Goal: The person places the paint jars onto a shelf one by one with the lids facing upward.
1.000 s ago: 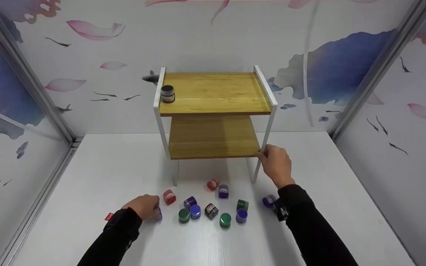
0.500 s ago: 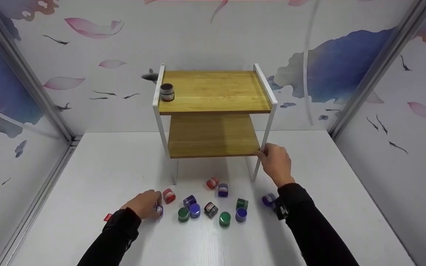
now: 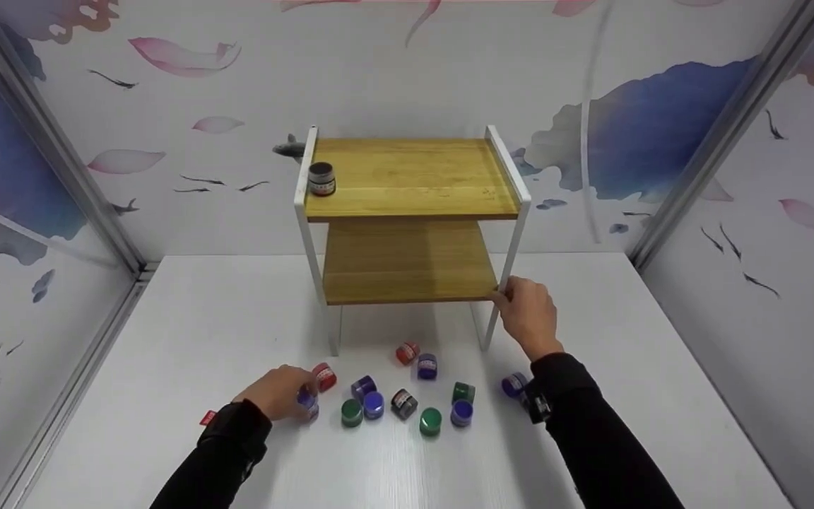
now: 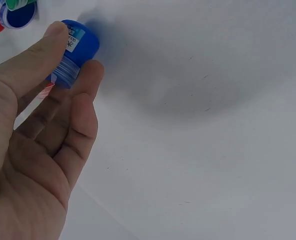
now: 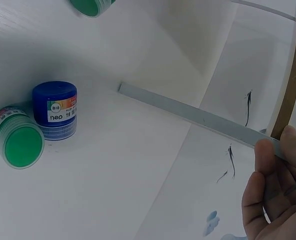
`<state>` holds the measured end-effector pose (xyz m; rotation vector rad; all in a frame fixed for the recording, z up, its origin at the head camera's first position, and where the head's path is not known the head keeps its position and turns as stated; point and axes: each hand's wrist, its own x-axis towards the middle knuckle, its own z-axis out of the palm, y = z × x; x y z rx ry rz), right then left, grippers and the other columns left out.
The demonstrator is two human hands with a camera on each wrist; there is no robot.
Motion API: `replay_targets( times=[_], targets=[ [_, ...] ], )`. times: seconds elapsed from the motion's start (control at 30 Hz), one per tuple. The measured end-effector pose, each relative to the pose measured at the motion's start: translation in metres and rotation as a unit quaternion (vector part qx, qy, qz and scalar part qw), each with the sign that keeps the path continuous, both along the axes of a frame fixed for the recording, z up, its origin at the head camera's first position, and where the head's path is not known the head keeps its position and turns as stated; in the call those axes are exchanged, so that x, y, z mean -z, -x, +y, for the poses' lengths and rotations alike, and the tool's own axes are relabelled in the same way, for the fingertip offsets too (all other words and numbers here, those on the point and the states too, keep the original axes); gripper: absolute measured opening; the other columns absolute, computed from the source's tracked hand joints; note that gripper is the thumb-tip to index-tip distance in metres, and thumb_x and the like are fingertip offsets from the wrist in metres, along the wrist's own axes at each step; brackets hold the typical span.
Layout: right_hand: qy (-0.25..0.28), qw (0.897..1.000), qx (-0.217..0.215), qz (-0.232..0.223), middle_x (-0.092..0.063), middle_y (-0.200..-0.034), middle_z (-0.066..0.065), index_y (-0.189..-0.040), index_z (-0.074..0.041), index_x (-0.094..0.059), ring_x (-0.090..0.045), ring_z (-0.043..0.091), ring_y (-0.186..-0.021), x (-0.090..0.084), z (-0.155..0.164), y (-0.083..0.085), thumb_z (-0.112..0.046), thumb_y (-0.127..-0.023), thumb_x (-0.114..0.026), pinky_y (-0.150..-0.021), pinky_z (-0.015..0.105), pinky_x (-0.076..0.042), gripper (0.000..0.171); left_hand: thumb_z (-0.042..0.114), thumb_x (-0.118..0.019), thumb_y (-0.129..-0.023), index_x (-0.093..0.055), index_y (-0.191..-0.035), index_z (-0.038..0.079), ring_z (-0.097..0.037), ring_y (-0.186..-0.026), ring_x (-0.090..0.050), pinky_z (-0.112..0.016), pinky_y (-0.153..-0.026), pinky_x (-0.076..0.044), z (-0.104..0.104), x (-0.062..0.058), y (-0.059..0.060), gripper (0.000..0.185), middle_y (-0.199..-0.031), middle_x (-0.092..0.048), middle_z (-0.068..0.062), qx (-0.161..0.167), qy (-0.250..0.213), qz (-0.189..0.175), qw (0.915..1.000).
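Left wrist view: the left hand (image 4: 35, 155) is pinching a blue jar (image 4: 85, 47) between thumb and fingertips, little gap left, the jar's ribbed end slanting toward the palm. Seen from the head, that jar is lying left of the scattered jars (image 3: 374, 405), near-left of the rack (image 3: 407, 177); farther off, the right hand (image 3: 528, 316) is gripping the rack's right front leg (image 3: 512, 247), well apart from it.

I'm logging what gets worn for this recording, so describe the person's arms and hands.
The left hand and right hand wear no gloves. The left sleeve and right sleeve are plain black, reaching the wrists. A small red tag juts out at the left wrist; a dark device sits at the right.
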<state>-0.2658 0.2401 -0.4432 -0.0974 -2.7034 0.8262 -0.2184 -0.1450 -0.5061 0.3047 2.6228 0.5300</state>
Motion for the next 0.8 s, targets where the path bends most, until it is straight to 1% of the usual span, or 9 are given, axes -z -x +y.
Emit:
replay_targets(
  times=[0.1, 0.27, 0.4, 0.57, 0.7, 0.8],
  targets=[
    [0.004, 1.000, 0.000, -0.006, -0.071, -0.076, 0.011, -0.087, -0.002, -0.071, -0.067, 0.024, -0.071, 0.000, 0.000, 0.000, -0.021, -0.090, -0.069, -0.065, 0.041, -0.053, 0.019, 0.012, -0.082, -0.077, -0.072, -0.103, 0.016, -0.028, -0.107, -0.060, -0.055, -0.098, -0.047, 0.000, -0.001, 0.001, 0.029, -0.110, -0.068, -0.005, 0.009, 0.004, -0.009, 0.9999],
    [0.007, 1.000, 0.002, -0.015, -0.069, -0.074, 0.010, -0.085, -0.003, -0.070, -0.065, 0.022, -0.068, 0.000, 0.000, -0.001, -0.023, -0.091, -0.069, -0.062, 0.039, -0.051, 0.021, 0.014, -0.080, -0.079, -0.073, -0.098, 0.020, -0.029, -0.110, -0.057, -0.057, -0.098, -0.046, 0.000, -0.002, 0.003, 0.022, -0.114, -0.066, -0.005, 0.012, 0.003, -0.028, 0.9995],
    [0.008, 1.000, 0.001, -0.013, -0.068, -0.073, 0.010, -0.085, -0.003, -0.069, -0.064, 0.022, -0.068, -0.001, 0.000, -0.001, -0.023, -0.091, -0.069, -0.062, 0.039, -0.051, 0.021, 0.015, -0.076, -0.082, -0.073, -0.098, 0.022, -0.027, -0.108, -0.055, -0.060, -0.100, -0.043, -0.001, -0.006, 0.003, 0.018, -0.114, -0.065, -0.004, 0.009, 0.001, -0.041, 0.9991],
    [0.011, 1.000, 0.000, -0.009, -0.069, -0.074, 0.010, -0.084, -0.003, -0.069, -0.065, 0.022, -0.069, -0.001, -0.001, -0.001, -0.022, -0.091, -0.069, -0.063, 0.039, -0.051, 0.020, 0.016, -0.072, -0.085, -0.073, -0.099, 0.022, -0.026, -0.106, -0.055, -0.060, -0.098, -0.042, -0.001, -0.012, 0.001, 0.016, -0.112, -0.065, -0.002, 0.004, -0.008, -0.052, 0.9986],
    [0.011, 1.000, -0.002, -0.006, -0.069, -0.074, 0.010, -0.084, -0.003, -0.069, -0.066, 0.022, -0.069, 0.000, -0.001, 0.000, -0.022, -0.090, -0.069, -0.063, 0.039, -0.052, 0.020, 0.016, -0.071, -0.085, -0.074, -0.101, 0.022, -0.026, -0.106, -0.054, -0.060, -0.097, -0.043, -0.001, -0.015, 0.002, 0.017, -0.114, -0.064, -0.003, -0.003, -0.006, -0.060, 0.9982],
    [0.010, 1.000, -0.001, -0.003, -0.070, -0.074, 0.010, -0.085, -0.002, -0.070, -0.067, 0.023, -0.069, 0.001, 0.000, 0.000, -0.023, -0.090, -0.070, -0.063, 0.040, -0.052, 0.021, 0.017, -0.071, -0.085, -0.074, -0.103, 0.020, -0.026, -0.106, -0.053, -0.060, -0.098, -0.042, -0.001, -0.016, 0.005, 0.018, -0.115, -0.064, -0.004, -0.003, -0.008, -0.059, 0.9982]
  ],
)
